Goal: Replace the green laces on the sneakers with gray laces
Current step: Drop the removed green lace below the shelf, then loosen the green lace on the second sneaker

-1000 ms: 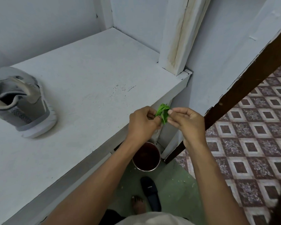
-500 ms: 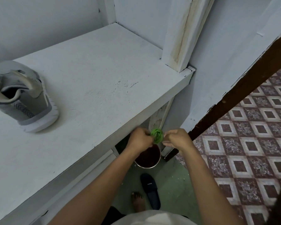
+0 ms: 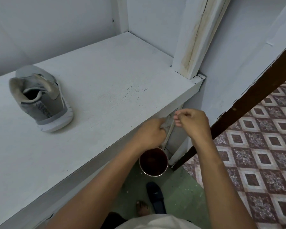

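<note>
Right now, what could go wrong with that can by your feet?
The open can stands on the floor just ahead of the bare foot and the slipper, so one step forward might tip it. The left hand and right hand seem to hang over it, so anything slipping from them would likely drop inside.

The sneaker (image 3: 40, 98) sits left on the tabletop (image 3: 106, 76). The can (image 3: 153, 162) stands on the floor (image 3: 182, 189) below its edge, the slipper (image 3: 155, 197) beside it.
</note>
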The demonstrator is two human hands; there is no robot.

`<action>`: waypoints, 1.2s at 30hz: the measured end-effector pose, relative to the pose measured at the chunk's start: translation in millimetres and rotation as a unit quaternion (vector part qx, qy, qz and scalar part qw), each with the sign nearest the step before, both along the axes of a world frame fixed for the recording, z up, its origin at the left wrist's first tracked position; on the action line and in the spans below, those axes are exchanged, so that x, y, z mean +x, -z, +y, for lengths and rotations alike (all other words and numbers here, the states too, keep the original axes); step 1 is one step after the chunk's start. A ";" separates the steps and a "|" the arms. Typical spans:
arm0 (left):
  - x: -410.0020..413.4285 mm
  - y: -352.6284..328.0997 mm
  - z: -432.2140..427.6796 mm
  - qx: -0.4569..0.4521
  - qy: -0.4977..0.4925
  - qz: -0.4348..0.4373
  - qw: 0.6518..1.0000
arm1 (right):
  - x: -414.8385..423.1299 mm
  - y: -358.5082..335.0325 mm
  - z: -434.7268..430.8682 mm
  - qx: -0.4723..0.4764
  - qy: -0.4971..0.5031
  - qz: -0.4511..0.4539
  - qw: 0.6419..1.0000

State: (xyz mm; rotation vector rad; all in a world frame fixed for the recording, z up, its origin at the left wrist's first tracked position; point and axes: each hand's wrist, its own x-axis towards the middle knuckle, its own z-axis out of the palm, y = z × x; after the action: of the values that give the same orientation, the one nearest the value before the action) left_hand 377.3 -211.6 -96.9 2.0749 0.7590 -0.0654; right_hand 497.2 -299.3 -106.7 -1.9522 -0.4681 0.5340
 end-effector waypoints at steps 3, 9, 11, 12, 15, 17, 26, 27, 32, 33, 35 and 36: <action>-5.6 -24.2 6.0 0.033 -0.034 -0.068 0.997 | -8.8 -26.8 5.1 0.061 -0.019 -0.028 0.998; -40.9 -57.5 36.8 0.033 -0.165 -0.167 0.972 | -37.0 -62.2 38.1 0.123 -0.106 -0.016 0.987; -60.7 -67.6 49.2 0.036 -0.217 -0.190 0.957 | -52.1 -71.6 56.1 0.131 -0.147 -0.013 0.980; -70.3 -73.6 54.0 0.043 -0.237 -0.197 0.950 | -59.7 -76.2 64.9 0.136 -0.167 -0.011 0.977; -110.5 -91.4 69.5 0.065 -0.314 -0.224 0.920 | -94.0 -91.5 99.2 0.144 -0.240 -0.010 0.960; -142.3 -103.5 78.5 0.077 -0.370 -0.232 0.896 | -120.0 -101.4 122.0 0.152 -0.291 -0.010 0.945; -291.6 -127.4 108.7 0.135 -0.537 -0.262 0.790 | -242.4 -125.6 198.0 0.178 -0.455 0.024 0.872; -305.7 -129.5 111.9 0.141 -0.546 -0.259 0.784 | -254.9 -126.3 205.1 0.177 -0.466 0.035 0.866; -372.1 -138.6 134.9 0.195 -0.569 -0.158 0.783 | -312.7 -125.1 239.1 0.158 -0.506 0.045 0.846; -386.4 -140.6 140.8 0.208 -0.572 -0.134 0.782 | -324.8 -124.5 246.3 0.154 -0.514 0.041 0.843; -413.2 -144.0 152.1 0.214 -0.578 -0.109 0.780 | -346.6 -122.7 260.4 0.140 -0.528 0.034 0.837; -424.0 -144.6 157.0 0.213 -0.580 -0.092 0.781 | -354.5 -121.6 266.1 0.133 -0.532 0.031 0.836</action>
State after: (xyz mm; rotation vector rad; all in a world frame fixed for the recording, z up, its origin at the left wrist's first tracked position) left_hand -46.7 -54.6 47.8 1.5938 1.9150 1.0608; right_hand 142.6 -33.1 14.9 -1.2526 -1.5214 1.1381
